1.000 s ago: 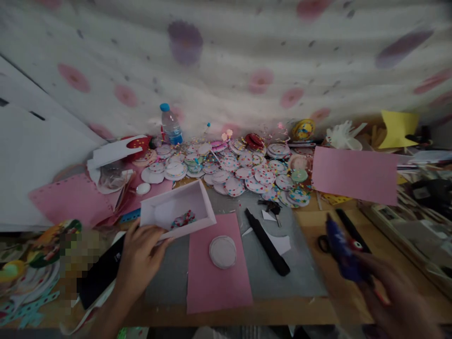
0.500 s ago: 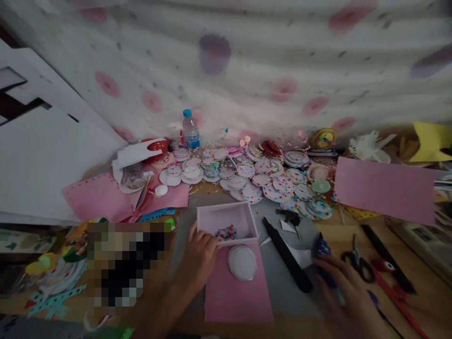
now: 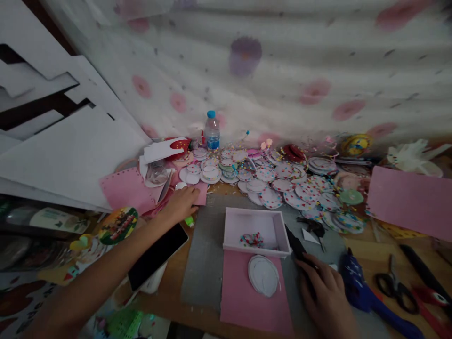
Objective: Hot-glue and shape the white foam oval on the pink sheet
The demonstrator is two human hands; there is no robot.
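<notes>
My left hand (image 3: 183, 203) stretches out over a pink sheet (image 3: 201, 194) at the left of the pile of discs. Its fingers are apart and bent down, and a small white rounded thing (image 3: 181, 186) shows just behind them. In my right hand (image 3: 323, 287) is a long black tapered tool (image 3: 295, 241), lying beside the box. The open white box (image 3: 254, 213) holds small red, white and blue bits (image 3: 252, 240). In front of it, a stack of white paper discs (image 3: 263, 276) lies on a pink card (image 3: 240, 301).
A blue glue gun (image 3: 363, 287), scissors (image 3: 395, 285) and a red tool (image 3: 429, 301) lie to the right. Many decorated discs (image 3: 282, 185) are heaped at the back, near a water bottle (image 3: 212, 132). A phone (image 3: 158, 256) rests at the left.
My left hand has left the box and moved back and left to the pink sheet. My right hand has gone from the glue gun to the black tool. The view has shifted left.
</notes>
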